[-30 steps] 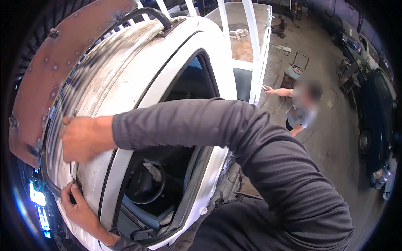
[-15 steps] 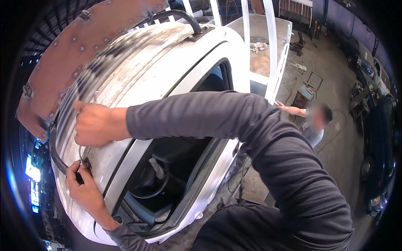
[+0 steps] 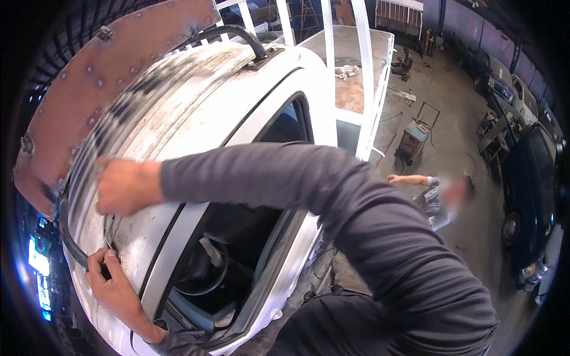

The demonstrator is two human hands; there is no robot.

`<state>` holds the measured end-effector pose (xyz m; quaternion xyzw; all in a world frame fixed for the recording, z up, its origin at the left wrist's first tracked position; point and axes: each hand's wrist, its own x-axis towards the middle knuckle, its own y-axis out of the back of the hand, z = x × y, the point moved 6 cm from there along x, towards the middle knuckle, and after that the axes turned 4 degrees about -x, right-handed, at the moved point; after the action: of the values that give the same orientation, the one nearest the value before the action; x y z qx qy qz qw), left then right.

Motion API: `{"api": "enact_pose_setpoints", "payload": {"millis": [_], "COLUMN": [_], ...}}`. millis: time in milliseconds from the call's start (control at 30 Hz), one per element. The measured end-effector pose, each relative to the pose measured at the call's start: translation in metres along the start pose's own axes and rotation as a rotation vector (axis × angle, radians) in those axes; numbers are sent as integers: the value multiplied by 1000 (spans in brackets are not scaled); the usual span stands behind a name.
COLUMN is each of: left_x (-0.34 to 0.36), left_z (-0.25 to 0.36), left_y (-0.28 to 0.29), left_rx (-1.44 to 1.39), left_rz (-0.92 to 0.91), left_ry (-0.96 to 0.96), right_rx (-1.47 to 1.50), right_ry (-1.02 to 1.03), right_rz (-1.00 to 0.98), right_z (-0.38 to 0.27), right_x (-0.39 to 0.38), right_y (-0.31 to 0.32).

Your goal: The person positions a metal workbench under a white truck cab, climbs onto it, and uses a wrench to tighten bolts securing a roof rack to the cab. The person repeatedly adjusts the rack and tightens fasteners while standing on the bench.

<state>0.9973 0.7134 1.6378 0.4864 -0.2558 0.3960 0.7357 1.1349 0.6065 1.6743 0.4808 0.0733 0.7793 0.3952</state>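
Observation:
The white vehicle cab (image 3: 249, 95) has a dirty roof with a black tube (image 3: 255, 41) and a rust-brown curved panel (image 3: 77, 107) along its left. My right hand (image 3: 124, 184), blurred, reaches across the roof in a grey sleeve, fingers curled at its left edge; what it holds is unclear. Just below it, my left hand (image 3: 113, 285) pinches at a small dark fitting or thin piece, too hidden to name, on the roof beside the tube. Under my right arm, the open side window shows a steering wheel (image 3: 217, 279).
A white upright frame (image 3: 365, 71) rises behind the cab. A co-worker (image 3: 433, 207) in a light top stands to the right, near a wheeled machine (image 3: 412, 142). A dark vehicle (image 3: 531, 178) and others line the right side; another figure (image 3: 404, 62) is farther back.
The co-worker has moved, their hand now lower and off the white frame. The view has shifted slightly. My hands remain at the roof edge, the right one shifting a little.

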Motion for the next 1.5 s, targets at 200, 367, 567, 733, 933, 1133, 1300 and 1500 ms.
{"api": "enact_pose_setpoints", "payload": {"millis": [200,367,567,733,933,1133,1300,1500], "left_x": [3,2,3,0,0,1,5,-2], "left_z": [-15,-14,-4,-7,4,4,-2,-26], "left_y": [1,5,-4,5,-3,5,-7,13], "left_rx": [-156,27,44,24,17,36,24,18], "left_rz": [47,23,-27,-62,-51,-9,16,129], "left_ry": [28,22,-5,-94,-30,-49,-12,-67], "right_rx": [-3,-100,-61,-3,-20,76,-5,-87], "right_ry": [29,-17,-17,-8,-77,4,-21,44], "right_rz": [44,-15,-279,-251,-206,-108,-91,58], "right_z": [-16,-5,-27,-46,-31,-2,6,-11], "right_x": [42,15,-7,4,-24,-18,10,34], "right_y": [-47,-14,60,86,56,42,-37,-10]}}
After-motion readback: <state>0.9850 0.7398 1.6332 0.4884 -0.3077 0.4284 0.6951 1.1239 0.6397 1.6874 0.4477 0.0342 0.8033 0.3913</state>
